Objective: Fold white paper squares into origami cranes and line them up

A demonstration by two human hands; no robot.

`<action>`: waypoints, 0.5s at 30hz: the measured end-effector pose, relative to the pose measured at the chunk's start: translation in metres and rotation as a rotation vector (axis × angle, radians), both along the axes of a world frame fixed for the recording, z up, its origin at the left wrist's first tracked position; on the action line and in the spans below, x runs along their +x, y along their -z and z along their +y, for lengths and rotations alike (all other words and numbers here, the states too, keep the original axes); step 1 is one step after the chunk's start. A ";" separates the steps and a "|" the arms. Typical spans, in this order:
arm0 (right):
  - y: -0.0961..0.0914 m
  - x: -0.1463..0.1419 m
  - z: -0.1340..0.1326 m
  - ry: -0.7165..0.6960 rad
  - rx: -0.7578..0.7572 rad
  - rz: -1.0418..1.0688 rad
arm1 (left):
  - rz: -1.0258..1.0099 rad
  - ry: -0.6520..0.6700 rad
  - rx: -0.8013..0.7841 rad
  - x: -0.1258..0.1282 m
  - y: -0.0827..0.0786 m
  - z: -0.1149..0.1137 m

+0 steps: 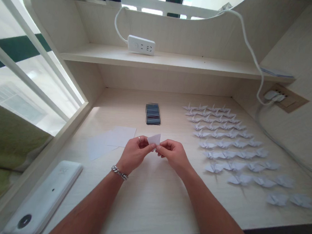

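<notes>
Between my two hands is a small folded piece of white paper [155, 138], raised over the middle of the desk with a pointed corner upward. My left hand [138, 151] pinches it between thumb and fingers at its left and lower side. My right hand [173, 152] has its thumb and fingertips closed at the paper's lower right corner. To the left of my left hand lie flat white paper sheets [121, 136], partly overlapping. Rows of folded white paper cranes [229, 135] stand on the desk to the right of my right hand.
A dark, blurred phone-like object [153, 114] lies beyond my hands. At the left edge rests a long white device [46, 198]. A power strip [141, 45] sits on the shelf [177, 61]. A white cable [250, 45] runs to the wall socket [289, 99] at right.
</notes>
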State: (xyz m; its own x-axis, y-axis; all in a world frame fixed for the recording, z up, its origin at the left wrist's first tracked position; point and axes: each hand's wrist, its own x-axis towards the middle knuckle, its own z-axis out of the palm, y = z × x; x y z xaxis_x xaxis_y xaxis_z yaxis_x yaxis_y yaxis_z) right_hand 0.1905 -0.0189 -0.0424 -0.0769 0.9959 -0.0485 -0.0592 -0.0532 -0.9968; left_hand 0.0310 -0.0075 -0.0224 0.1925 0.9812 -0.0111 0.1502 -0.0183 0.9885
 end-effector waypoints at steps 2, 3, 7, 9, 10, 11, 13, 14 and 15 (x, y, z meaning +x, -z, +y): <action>-0.001 0.002 0.000 -0.016 0.012 -0.015 | 0.012 0.029 -0.003 -0.001 0.000 0.000; -0.001 0.003 0.001 -0.012 0.017 -0.005 | 0.017 0.054 -0.006 -0.001 0.000 0.000; -0.001 0.006 0.003 0.035 0.041 0.055 | 0.038 0.116 -0.001 -0.003 0.000 0.000; 0.000 0.007 0.003 0.039 0.050 0.056 | 0.023 0.115 -0.002 -0.003 0.000 0.000; 0.000 0.007 0.003 0.039 0.048 0.054 | 0.009 0.107 -0.002 -0.003 0.000 0.000; 0.000 0.006 0.002 0.039 0.041 0.054 | -0.006 0.096 -0.001 -0.003 0.000 0.000; -0.001 0.006 0.001 0.035 0.019 0.056 | -0.033 0.084 0.002 -0.003 0.001 -0.001; -0.001 0.006 0.000 0.030 0.008 0.058 | -0.045 0.082 0.002 -0.003 0.001 -0.001; -0.002 0.007 -0.001 0.019 -0.002 0.059 | -0.053 0.086 0.002 -0.003 0.001 -0.001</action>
